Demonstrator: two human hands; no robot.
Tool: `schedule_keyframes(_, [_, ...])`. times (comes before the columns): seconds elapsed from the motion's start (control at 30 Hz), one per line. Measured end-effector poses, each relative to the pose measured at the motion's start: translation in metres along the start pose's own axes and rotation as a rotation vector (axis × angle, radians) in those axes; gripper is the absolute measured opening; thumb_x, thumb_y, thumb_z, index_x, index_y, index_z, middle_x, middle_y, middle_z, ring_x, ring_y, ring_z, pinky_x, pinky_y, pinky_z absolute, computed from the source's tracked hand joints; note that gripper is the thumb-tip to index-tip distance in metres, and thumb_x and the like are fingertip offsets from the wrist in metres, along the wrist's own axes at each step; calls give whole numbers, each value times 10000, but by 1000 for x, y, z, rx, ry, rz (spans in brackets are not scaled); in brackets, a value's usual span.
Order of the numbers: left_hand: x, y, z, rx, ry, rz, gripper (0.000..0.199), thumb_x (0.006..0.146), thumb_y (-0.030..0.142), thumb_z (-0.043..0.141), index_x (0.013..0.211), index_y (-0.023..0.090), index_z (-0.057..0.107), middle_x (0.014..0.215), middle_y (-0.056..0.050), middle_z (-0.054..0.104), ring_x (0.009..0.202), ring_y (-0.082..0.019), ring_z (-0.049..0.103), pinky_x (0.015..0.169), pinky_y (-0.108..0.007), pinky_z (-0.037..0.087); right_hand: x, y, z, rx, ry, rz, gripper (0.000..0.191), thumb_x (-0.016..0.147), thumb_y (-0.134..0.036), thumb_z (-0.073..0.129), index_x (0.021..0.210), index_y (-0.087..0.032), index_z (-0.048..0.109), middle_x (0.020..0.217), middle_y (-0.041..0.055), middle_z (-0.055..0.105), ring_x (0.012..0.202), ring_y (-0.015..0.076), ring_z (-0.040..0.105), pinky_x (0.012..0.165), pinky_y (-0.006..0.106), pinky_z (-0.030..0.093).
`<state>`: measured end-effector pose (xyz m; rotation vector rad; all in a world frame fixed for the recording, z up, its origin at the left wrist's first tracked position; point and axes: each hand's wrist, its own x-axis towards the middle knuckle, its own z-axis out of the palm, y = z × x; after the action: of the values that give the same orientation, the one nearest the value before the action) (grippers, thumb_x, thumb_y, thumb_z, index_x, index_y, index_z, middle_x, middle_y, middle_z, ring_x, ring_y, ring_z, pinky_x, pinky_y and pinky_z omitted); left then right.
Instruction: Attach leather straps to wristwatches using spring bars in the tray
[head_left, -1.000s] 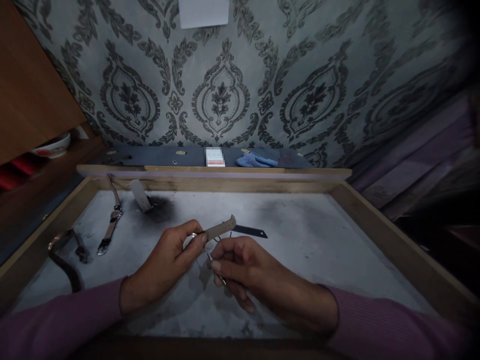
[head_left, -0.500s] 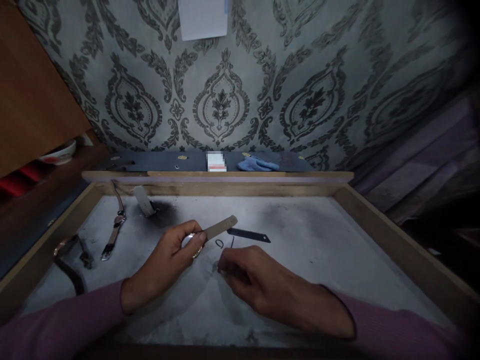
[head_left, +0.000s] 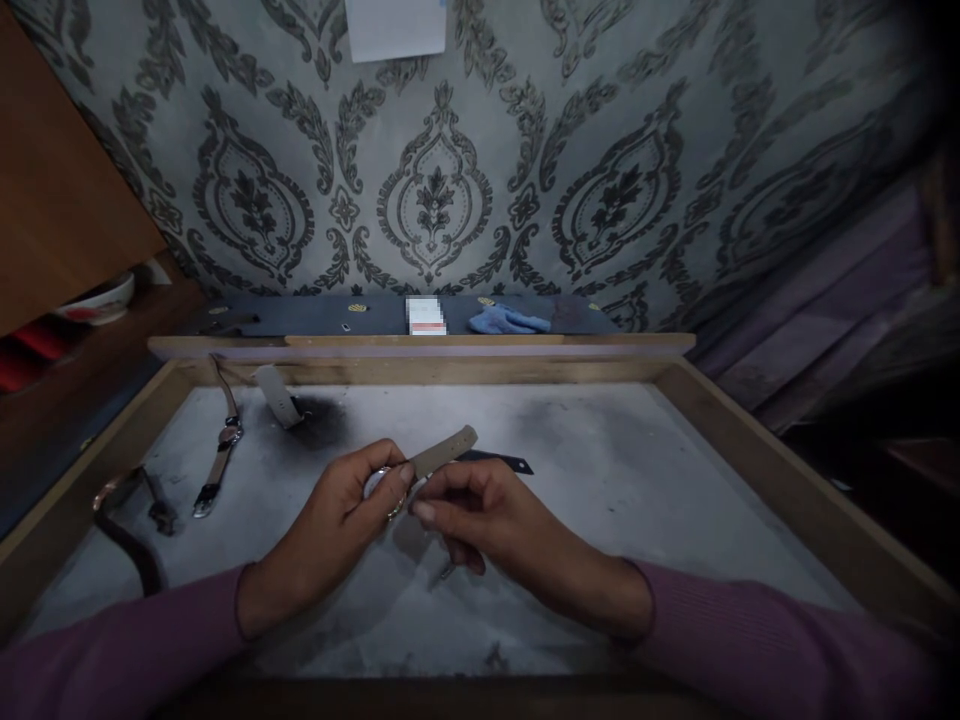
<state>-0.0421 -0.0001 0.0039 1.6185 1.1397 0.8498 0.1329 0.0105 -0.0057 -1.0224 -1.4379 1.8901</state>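
Note:
In my left hand (head_left: 349, 515) I hold a wristwatch, its round shiny case partly under the thumb. The watch's beige strap (head_left: 448, 450) points up and to the right. Close beside the strap, my right hand (head_left: 499, 515) is closed in a pinch near the watch case; what its fingertips hold is too small and hidden to name. A thin object shows below the right fingers. Behind that hand lies a dark flat blade-like strip (head_left: 517, 464) with a hole near its end, partly covered.
A wooden-framed tray (head_left: 487, 368) with a pale, stained bottom surrounds the work. On its left lie a wristwatch (head_left: 227, 436), a curved brown strap (head_left: 139, 550) and a beige strap (head_left: 277, 398). A blue cloth (head_left: 510, 320) rests beyond the back rim, before a patterned wall.
My right hand has moved up and left to the held watch, now covering part of the dark strip. My left hand keeps its grip on the watch. The view has shifted slightly.

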Motion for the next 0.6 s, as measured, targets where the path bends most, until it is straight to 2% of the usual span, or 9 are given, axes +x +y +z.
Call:
schedule_keyframes(0.13, [0,0,2,24,10,18,293,928,350,450,695,177,491,597,51,404,543,-106,361,495,-210,307,1,2,3,36,58,-15,265,727,-394,704,715,-141,625,493,-58,509,393,38,438,355,153,324])
schedule_keyframes(0.3, [-1,2,5,75,27,47,278,931,316,433,704,173,507,625,35,468,598,-121,433,558,-223,354,1,4,6,98,99,2,260,722,-382,707,673,-143,616,444,-67,485,383,38,422,360,153,317])
schedule_keyframes(0.6, [-5,-3,11,115,29,47,274,947,316,401,723,185,491,639,27,489,610,-136,468,583,-250,373,-3,2,11,199,123,-18,175,748,-283,677,657,-135,653,463,-46,507,411,46,421,395,171,318])
